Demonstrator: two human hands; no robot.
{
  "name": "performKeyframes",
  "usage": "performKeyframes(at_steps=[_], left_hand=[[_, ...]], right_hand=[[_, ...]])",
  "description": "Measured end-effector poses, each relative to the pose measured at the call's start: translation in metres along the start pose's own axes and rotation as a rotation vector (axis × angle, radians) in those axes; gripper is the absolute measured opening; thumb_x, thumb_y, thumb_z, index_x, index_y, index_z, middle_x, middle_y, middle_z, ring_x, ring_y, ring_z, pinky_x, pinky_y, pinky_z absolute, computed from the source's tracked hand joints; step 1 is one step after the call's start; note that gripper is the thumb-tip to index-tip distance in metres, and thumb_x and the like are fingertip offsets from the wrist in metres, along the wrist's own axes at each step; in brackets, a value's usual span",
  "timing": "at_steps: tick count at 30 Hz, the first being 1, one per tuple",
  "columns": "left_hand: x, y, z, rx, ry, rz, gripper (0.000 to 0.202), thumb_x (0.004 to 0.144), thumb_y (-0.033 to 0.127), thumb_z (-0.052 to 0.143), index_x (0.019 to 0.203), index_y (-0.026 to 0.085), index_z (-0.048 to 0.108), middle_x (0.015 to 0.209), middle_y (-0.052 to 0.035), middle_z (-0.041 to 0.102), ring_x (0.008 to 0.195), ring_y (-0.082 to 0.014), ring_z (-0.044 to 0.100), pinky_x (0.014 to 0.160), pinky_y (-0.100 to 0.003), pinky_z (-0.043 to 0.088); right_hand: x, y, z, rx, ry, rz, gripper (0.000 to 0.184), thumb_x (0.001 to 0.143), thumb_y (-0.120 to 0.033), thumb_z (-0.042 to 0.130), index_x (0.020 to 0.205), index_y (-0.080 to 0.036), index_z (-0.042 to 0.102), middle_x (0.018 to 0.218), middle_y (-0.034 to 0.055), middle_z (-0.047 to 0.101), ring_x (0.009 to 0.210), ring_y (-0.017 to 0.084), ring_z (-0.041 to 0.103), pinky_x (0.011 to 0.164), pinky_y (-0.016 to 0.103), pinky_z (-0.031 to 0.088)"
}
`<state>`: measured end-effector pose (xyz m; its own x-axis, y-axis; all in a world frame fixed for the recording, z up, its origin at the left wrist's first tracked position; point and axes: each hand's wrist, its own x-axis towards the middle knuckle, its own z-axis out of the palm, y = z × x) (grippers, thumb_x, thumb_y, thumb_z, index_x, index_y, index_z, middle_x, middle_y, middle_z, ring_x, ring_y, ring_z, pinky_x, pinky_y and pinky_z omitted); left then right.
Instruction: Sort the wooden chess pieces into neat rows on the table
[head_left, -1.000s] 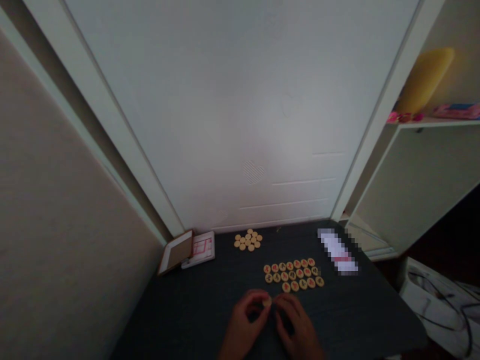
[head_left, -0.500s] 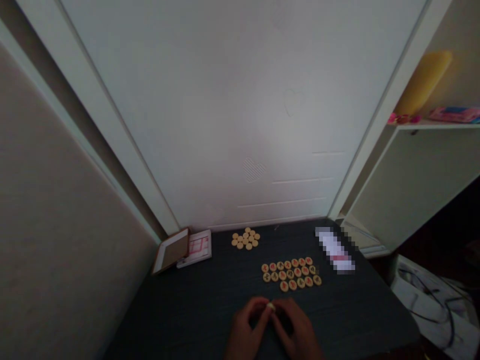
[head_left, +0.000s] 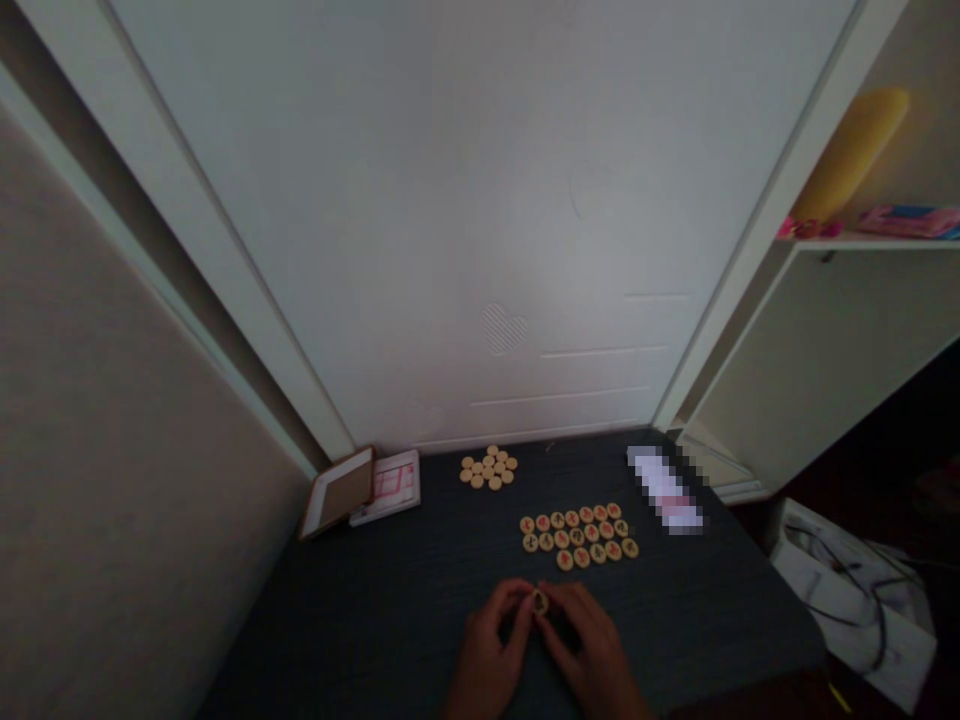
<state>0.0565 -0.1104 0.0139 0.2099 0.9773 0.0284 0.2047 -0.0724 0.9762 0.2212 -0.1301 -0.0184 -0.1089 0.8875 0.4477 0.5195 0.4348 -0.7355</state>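
Note:
My left hand (head_left: 489,652) and my right hand (head_left: 592,650) meet over the near part of a dark table (head_left: 390,620). Together their fingertips pinch one round wooden game piece (head_left: 539,601), its marked face turned up. Just beyond them lie three rows of similar pieces (head_left: 578,536) with red and dark marks showing. Further back a cluster of plain pieces (head_left: 488,469) lies face down.
A wooden box lid (head_left: 337,492) and a folded red-lined board sheet (head_left: 390,486) lie at the table's back left. A blurred white packet (head_left: 664,489) lies at the back right. A white panel (head_left: 480,250) rises behind; shelves (head_left: 847,300) stand on the right.
Both hands stay together near the table's front, turning the single piece between the fingers; its marked face now shows. The view has shifted slightly.

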Motion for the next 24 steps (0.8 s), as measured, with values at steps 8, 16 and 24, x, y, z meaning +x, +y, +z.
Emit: performKeyframes(at_steps=[8,16,24], left_hand=[[-0.0012,-0.0036,0.0018,-0.015,0.004,0.012,0.016,0.091,0.036,0.065,0.101,0.023,0.063,0.088,-0.003,0.079,0.084,-0.02,0.076,0.079,-0.027,0.058],[0.0011,-0.0076,0.0038,-0.018,0.006,0.025,0.018,0.094,0.04,0.061,0.097,0.023,0.064,0.092,-0.0047,0.079,0.085,-0.0206,0.075,0.079,-0.027,0.058],[0.0031,-0.0028,0.0004,-0.004,-0.031,0.003,0.025,0.094,0.045,0.057,0.1,0.022,0.065,0.098,-0.008,0.079,0.091,-0.0227,0.075,0.083,-0.028,0.059]], right_hand=[[-0.0012,-0.0016,-0.0015,0.028,-0.026,-0.019,0.031,0.099,-0.027,0.054,0.129,-0.03,0.061,0.11,0.0061,0.07,0.101,0.019,0.069,0.091,0.03,0.058],[0.0043,-0.0039,-0.0017,0.03,0.013,-0.053,0.031,0.095,-0.025,0.06,0.126,-0.028,0.063,0.1,0.0049,0.072,0.089,0.018,0.071,0.082,0.026,0.06],[0.0082,-0.0038,-0.0023,0.016,0.031,-0.05,0.028,0.097,-0.03,0.059,0.123,-0.028,0.065,0.095,0.0047,0.073,0.084,0.018,0.072,0.079,0.024,0.06]])
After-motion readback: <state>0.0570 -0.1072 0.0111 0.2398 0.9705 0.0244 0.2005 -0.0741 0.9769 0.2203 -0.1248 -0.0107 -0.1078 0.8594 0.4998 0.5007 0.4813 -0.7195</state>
